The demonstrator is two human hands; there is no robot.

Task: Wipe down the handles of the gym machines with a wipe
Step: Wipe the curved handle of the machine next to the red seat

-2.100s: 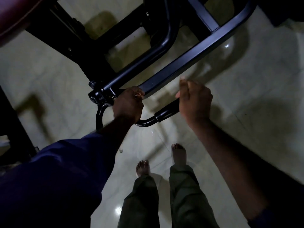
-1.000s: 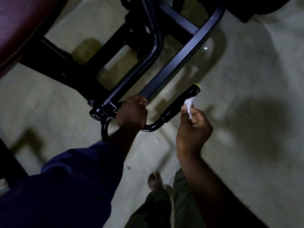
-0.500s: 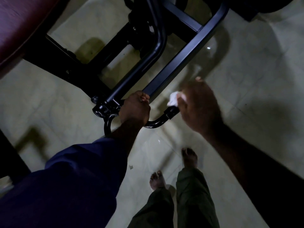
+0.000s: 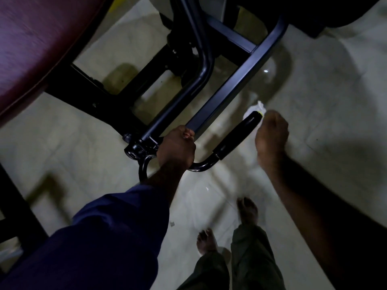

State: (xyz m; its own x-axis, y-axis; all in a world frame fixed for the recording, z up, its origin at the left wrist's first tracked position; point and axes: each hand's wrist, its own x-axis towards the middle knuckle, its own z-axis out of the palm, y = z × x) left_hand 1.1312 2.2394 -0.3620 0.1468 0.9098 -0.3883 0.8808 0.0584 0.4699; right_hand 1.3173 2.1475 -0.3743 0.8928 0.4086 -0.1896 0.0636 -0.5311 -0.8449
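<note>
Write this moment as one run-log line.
left hand grips curved black metal bar | right hand holds crumpled white wipe at black cylindrical handle tip | step: wiping

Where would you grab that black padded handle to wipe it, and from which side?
Probably round the middle of the padded handle, coming from the open lower-right side: it is a straight round sleeve, and the frame beam runs close on its upper left. The right hand holds the wipe at its tip; the left hand grips the curved bar.
</note>
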